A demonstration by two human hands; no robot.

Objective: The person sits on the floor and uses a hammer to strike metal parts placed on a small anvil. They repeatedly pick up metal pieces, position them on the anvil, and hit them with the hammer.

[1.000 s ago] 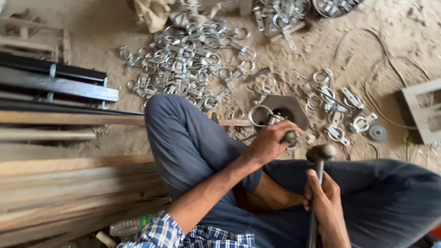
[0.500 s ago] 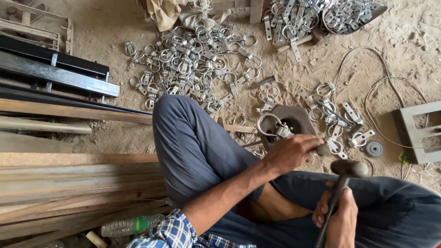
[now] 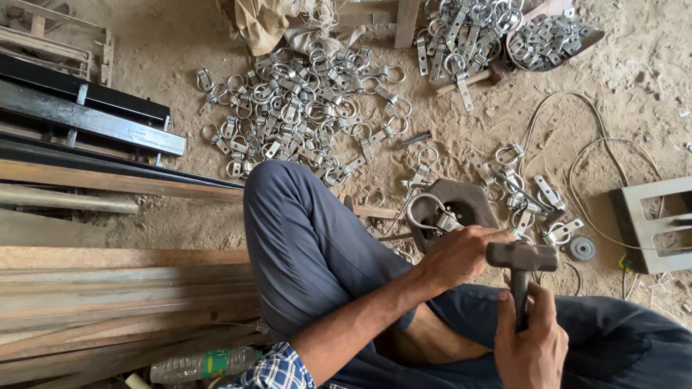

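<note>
At the left edge of the frame the long wooden planks (image 3: 108, 288) and black steel bars (image 3: 86, 119) lie alongside my bent knee, and the big heap of ring clamps (image 3: 303, 108) sits in the upper middle on the sandy floor. Just right of centre, my left hand (image 3: 461, 252) is closed over one ring clamp (image 3: 432, 215), pinning it on the dark iron block (image 3: 465, 202); my fingers sit touching the piece. Further right, my right hand (image 3: 530, 346) is wrapped tight around the handle of the hammer (image 3: 520, 258), whose head hangs just beside my left knuckles. That closeness is my worry: I judge that a blow landing slightly off would catch my fingers, or the clamp could skid off the block into the loose pieces beside it if my hold slackens. Against the frame half a second ago, the hammer head stands higher and nearer my left hand, my left hand has shifted rightward over the block, and the view has swung a little so the heap sits further left.
</note>
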